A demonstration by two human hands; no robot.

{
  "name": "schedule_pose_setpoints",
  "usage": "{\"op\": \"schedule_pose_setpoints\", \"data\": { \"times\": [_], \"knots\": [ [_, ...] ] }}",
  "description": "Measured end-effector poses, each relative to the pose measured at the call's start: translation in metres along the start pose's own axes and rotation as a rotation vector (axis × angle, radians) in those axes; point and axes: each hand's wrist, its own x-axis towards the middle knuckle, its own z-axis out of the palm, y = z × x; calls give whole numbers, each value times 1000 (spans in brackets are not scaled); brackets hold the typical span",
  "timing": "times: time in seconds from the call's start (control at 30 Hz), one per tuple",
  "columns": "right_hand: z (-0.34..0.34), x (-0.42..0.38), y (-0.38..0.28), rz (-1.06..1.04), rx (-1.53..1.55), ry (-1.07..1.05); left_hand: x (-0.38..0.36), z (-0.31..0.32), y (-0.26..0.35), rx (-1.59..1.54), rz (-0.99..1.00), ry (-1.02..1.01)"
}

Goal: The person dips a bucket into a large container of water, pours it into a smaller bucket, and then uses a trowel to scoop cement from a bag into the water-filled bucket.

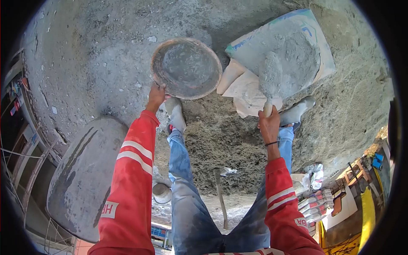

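Observation:
My left hand grips the near left rim of a round, shallow basin, its inside coated with grey residue. The basin rests on dusty ground. In my right hand is the handle of a trowel, its blade caked in grey powder. That blade lies over a torn-open paper cement bag, at the left side of the grey cement powder in it. Torn paper flaps spread under the trowel's handle end. The fingers under each grip are partly hidden.
Left of me is a large grey rounded form with dark wet streaks. Between my legs lies a wooden-handled tool. A small bucket stands behind my left foot. Stacked bags and yellow material are at lower right.

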Motion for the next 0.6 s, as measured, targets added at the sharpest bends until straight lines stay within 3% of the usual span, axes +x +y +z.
{"op": "schedule_pose_setpoints", "data": {
  "times": [0.2,0.27,0.3,0.43,0.47,0.53,0.6],
  "knots": [
    [60,-91,-58,44,173,-267,-8,-9,-7,-187,45,-92],
    [86,-98,-76,187,386,-539,-18,-10,-2,-204,46,-80],
    [99,-95,-89,183,378,-542,-19,-10,-3,-210,50,-69],
    [170,-37,-107,760,988,-1043,-9,-9,-11,-203,13,-31],
    [190,-21,-102,761,982,-1046,-9,-9,-10,-177,3,-6],
    [218,-2,-98,1198,1387,-1199,-5,-9,-13,-148,-3,17],
    [217,-7,-102,1167,1422,-1289,2,-10,-21,-94,36,27]
  ]
}}
